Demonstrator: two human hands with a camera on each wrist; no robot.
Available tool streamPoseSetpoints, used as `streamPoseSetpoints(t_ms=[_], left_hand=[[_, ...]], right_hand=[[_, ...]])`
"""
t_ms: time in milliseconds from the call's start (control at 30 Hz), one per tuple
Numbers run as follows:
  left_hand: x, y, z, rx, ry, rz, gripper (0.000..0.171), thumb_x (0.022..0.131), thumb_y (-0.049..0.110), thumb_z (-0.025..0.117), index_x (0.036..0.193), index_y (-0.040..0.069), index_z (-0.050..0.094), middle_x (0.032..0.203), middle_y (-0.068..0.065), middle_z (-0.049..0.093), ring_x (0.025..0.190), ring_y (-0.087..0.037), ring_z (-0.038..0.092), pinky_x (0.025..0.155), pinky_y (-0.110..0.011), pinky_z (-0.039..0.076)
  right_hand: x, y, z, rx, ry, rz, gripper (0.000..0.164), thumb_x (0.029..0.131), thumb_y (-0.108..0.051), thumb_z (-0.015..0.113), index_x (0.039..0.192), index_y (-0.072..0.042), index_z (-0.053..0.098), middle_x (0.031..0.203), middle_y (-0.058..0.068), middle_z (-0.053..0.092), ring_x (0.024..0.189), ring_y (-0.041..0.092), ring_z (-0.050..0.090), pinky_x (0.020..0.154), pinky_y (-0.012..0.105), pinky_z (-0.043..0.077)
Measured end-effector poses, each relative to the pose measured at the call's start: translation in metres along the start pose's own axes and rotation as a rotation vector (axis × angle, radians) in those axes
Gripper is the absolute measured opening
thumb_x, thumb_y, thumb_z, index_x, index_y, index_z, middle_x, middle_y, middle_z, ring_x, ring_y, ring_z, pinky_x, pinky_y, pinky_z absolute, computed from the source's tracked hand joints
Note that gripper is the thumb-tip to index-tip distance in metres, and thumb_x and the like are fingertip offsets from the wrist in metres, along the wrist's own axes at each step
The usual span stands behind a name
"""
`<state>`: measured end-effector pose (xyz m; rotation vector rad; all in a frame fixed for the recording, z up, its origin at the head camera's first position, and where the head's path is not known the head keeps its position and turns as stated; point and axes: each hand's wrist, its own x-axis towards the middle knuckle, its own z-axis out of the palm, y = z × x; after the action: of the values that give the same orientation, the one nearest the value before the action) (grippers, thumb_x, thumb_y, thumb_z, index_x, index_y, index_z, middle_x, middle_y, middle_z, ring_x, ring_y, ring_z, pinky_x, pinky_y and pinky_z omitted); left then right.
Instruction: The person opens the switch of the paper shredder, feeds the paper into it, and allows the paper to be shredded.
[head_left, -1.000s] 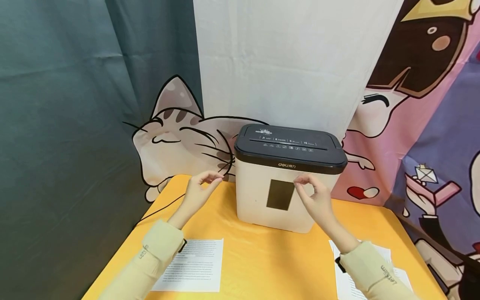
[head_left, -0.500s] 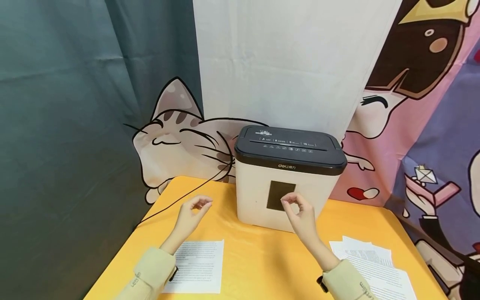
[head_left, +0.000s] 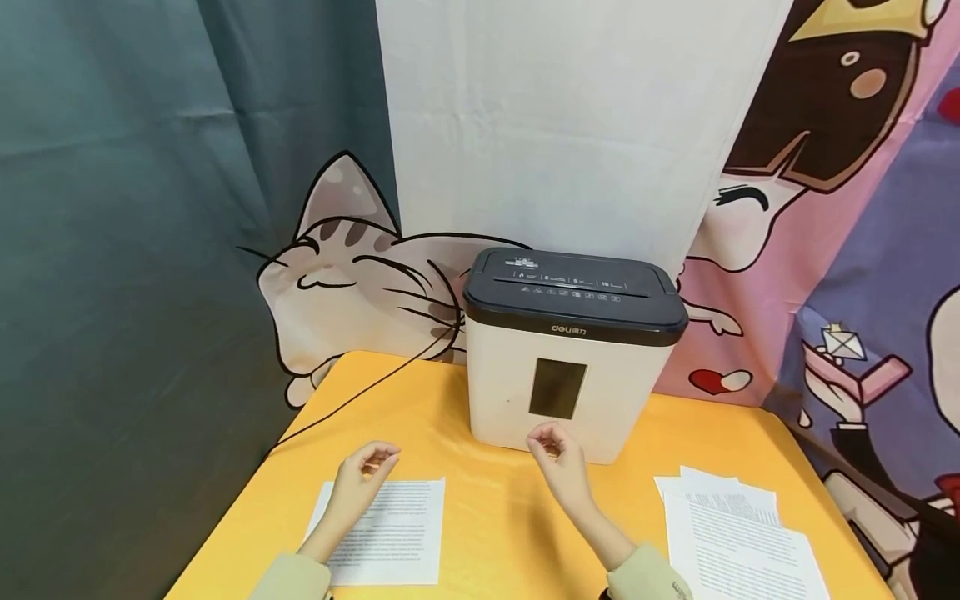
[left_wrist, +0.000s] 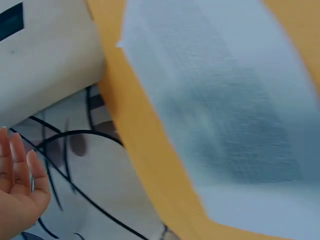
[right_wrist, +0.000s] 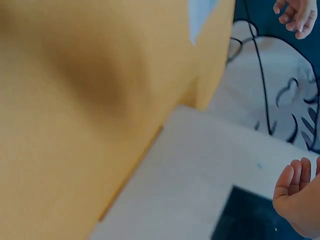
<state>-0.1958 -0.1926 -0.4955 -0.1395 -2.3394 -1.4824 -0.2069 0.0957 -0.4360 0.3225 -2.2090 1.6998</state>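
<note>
My left hand (head_left: 357,485) hovers above the table, fingers loosely curled and holding nothing. Below it lies a printed sheet of paper (head_left: 408,533), partly covered by the hand and forearm. My right hand (head_left: 564,473), likewise loosely curled with nothing in it, is in front of the lower face of a paper shredder (head_left: 491,387). The shredder stands upright, with a white bin, a dark window and a black lid (head_left: 577,287) with a long narrow slot. In the right wrist view, both the right hand (right_wrist: 299,197) and the left hand (right_wrist: 300,15) appear bare.
Several printed sheets (head_left: 742,546) lie overlapping at the right of the yellow table (head_left: 495,533). A thin black cord (head_left: 352,398) runs from the shredder's left over the table edge. Close behind hangs a curtain (head_left: 570,117) with cartoon figures.
Both hands have drawn back from beside the shredder toward the person, the right one also moving left. The shredder and papers stay put; more of the right-hand papers shows.
</note>
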Motion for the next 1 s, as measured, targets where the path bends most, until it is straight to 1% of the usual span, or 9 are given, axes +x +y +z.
streamPoseSetpoints(t_ms=[100,200,333,367,500,633,833,933,1000], left_hand=[[-0.008,-0.012,-0.006,0.033,-0.021,-0.043,0.007,0.087,0.008,0.065,0.093,0.007,0.068,0.083,-0.002,0.067,0.074,0.002,0.055,0.064,-0.019,0.047],[-0.015,-0.025,-0.012,0.052,-0.030,-0.038,0.007,0.086,0.008,0.066,0.091,0.005,0.068,0.079,0.000,0.066,0.071,0.002,0.055,0.061,-0.018,0.047],[-0.022,-0.037,-0.018,0.063,-0.055,-0.137,0.008,0.086,0.006,0.066,0.093,0.003,0.068,0.080,-0.003,0.066,0.070,0.001,0.055,0.061,-0.019,0.048],[-0.024,-0.037,-0.019,0.069,-0.060,-0.195,0.009,0.086,0.007,0.066,0.094,0.004,0.068,0.081,-0.002,0.066,0.071,0.002,0.054,0.063,-0.019,0.048],[-0.028,-0.041,-0.024,0.080,-0.077,-0.261,0.011,0.086,0.004,0.065,0.097,0.001,0.067,0.085,-0.006,0.067,0.073,0.001,0.054,0.064,-0.019,0.048],[-0.033,-0.046,-0.030,0.162,-0.091,-0.258,0.016,0.086,0.005,0.065,0.102,0.002,0.066,0.097,-0.009,0.066,0.085,-0.010,0.057,0.070,-0.023,0.049],[-0.038,-0.057,-0.037,0.347,-0.052,-0.168,0.025,0.084,0.005,0.066,0.109,0.001,0.063,0.105,-0.013,0.064,0.099,-0.029,0.055,0.088,-0.039,0.045],[-0.039,-0.059,-0.040,0.365,-0.049,-0.179,0.030,0.083,0.004,0.066,0.112,-0.001,0.061,0.108,-0.017,0.062,0.101,-0.031,0.055,0.089,-0.044,0.044],[-0.039,-0.059,-0.043,0.374,-0.059,-0.221,0.034,0.084,0.005,0.065,0.116,-0.003,0.058,0.111,-0.022,0.060,0.104,-0.035,0.054,0.090,-0.049,0.042]], right_hand=[[-0.008,0.007,0.011,0.010,-0.025,0.030,0.003,0.083,0.008,0.062,0.081,0.008,0.059,0.077,0.020,0.062,0.070,0.002,0.053,0.066,0.019,0.047],[-0.014,0.022,0.022,0.019,-0.038,0.060,0.004,0.083,0.007,0.063,0.081,0.004,0.061,0.077,0.018,0.063,0.069,0.001,0.052,0.065,0.019,0.046],[-0.020,0.037,0.033,0.041,-0.090,0.153,0.003,0.084,0.005,0.063,0.084,0.005,0.060,0.080,0.017,0.064,0.070,0.001,0.053,0.065,0.017,0.046],[-0.021,0.041,0.035,0.041,-0.111,0.177,0.003,0.084,0.005,0.063,0.085,0.006,0.060,0.081,0.017,0.064,0.070,0.001,0.053,0.065,0.016,0.046],[-0.027,0.047,0.045,0.050,-0.190,0.255,0.005,0.085,0.006,0.059,0.086,0.010,0.057,0.081,0.018,0.062,0.068,0.002,0.051,0.063,0.016,0.045],[-0.035,0.066,0.057,0.129,-0.251,0.344,0.008,0.086,0.005,0.057,0.089,0.012,0.056,0.079,0.011,0.060,0.067,0.004,0.052,0.064,0.019,0.050],[-0.048,0.069,0.069,0.203,-0.307,0.513,0.018,0.085,0.003,0.052,0.098,0.014,0.053,0.078,0.006,0.058,0.068,0.012,0.058,0.063,0.026,0.052],[-0.051,0.070,0.073,0.219,-0.319,0.563,0.025,0.083,0.002,0.051,0.104,0.015,0.051,0.080,0.007,0.058,0.068,0.012,0.057,0.063,0.027,0.051],[-0.052,0.069,0.075,0.236,-0.328,0.590,0.031,0.082,0.001,0.051,0.109,0.016,0.049,0.082,0.009,0.059,0.069,0.012,0.057,0.063,0.027,0.051]])
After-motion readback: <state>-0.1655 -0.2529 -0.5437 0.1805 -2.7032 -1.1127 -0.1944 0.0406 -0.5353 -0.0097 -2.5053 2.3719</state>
